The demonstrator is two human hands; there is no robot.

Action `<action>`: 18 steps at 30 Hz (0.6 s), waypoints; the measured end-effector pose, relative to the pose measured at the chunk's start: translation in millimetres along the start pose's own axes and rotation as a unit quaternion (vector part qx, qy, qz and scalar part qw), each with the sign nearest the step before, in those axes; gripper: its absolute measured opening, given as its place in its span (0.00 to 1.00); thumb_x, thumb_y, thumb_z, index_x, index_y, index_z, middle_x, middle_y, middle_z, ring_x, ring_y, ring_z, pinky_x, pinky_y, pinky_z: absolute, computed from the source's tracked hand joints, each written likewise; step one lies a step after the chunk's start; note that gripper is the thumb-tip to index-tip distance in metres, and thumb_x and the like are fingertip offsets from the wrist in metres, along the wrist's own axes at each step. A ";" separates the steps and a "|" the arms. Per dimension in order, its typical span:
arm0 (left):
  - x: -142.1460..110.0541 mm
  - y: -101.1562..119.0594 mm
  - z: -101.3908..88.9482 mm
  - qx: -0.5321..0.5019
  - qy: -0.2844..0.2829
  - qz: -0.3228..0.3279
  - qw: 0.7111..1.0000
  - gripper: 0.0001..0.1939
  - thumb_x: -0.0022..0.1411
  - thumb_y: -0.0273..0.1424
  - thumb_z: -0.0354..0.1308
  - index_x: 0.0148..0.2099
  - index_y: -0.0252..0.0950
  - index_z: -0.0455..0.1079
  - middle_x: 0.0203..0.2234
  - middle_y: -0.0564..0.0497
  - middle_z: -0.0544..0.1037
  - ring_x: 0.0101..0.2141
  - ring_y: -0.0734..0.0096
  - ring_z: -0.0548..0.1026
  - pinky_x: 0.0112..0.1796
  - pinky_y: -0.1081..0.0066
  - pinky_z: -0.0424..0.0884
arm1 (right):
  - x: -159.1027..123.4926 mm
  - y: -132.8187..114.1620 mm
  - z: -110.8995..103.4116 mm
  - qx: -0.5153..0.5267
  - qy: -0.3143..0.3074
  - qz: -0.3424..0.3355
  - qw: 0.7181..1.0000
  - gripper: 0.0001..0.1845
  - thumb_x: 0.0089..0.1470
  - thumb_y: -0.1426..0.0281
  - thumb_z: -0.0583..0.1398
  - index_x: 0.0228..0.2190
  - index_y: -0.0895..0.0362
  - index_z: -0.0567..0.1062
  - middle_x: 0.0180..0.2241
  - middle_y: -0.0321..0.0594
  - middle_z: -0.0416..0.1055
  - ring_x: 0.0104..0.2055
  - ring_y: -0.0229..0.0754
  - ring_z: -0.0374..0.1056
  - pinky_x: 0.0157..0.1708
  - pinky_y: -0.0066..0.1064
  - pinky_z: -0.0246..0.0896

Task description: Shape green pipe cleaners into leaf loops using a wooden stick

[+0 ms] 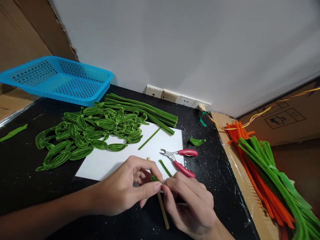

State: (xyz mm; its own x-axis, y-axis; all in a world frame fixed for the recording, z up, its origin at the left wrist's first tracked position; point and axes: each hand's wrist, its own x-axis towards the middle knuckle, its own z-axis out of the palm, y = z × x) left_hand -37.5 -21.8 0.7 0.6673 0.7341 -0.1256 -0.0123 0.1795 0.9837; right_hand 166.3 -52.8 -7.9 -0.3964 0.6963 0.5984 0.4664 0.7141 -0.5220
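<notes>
My left hand is closed, with a small bit of green pipe cleaner showing between its thumb and fingers. Tip to tip with it, my right hand pinches at the same spot; the fingers hide most of the piece. Another straight green length runs to the right knuckles, and I cannot tell whether it is held or lying there. Below the hands a thin wooden stick slants across. Red-handled nippers lie with jaws apart on white paper, beside a short green stem.
Looped green pipe-cleaner leaves are heaped at left, before a bundle of green stems. A blue basket stands behind. One leaf lies right of the nippers. Orange stems and green stems lie at far right, near sockets.
</notes>
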 end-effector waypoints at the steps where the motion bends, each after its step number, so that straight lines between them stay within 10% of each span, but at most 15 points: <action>1: -0.7 -0.3 1.6 0.034 0.021 0.035 0.999 0.08 0.70 0.33 0.59 0.41 0.32 0.75 0.25 0.53 0.72 0.22 0.77 0.70 0.25 0.75 0.67 | 0.6 -3.2 1.2 0.030 0.008 0.035 0.999 0.08 0.61 0.81 0.58 0.34 0.57 0.73 0.22 0.34 0.65 0.21 0.34 0.57 0.19 0.28 0.50; 9: 2.5 -17.2 -0.2 0.372 0.138 0.392 0.830 0.11 0.65 0.17 0.55 0.38 0.32 0.77 0.26 0.48 0.76 0.26 0.69 0.74 0.29 0.71 0.70 | 5.3 -12.1 14.5 0.223 0.004 0.321 0.921 0.18 0.67 0.66 0.58 0.24 0.57 0.71 0.19 0.31 0.57 0.20 0.32 0.52 0.18 0.24 0.49; 18: 3.4 -2.9 4.4 0.167 0.105 0.089 0.976 0.10 0.72 0.32 0.57 0.40 0.34 0.78 0.28 0.53 0.76 0.27 0.76 0.70 0.28 0.76 0.67 | 5.4 6.1 2.4 0.018 0.026 0.087 0.996 0.08 0.63 0.80 0.58 0.32 0.58 0.72 0.25 0.34 0.65 0.24 0.34 0.59 0.23 0.27 0.53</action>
State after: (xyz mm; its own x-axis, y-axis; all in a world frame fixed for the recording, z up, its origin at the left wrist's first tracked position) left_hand -32.0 -22.7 -2.0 0.5084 0.8590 0.0611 0.1530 -0.1600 0.9752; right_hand 165.2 -44.5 -9.3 -0.2705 0.8062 0.5262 0.4961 0.5852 -0.6415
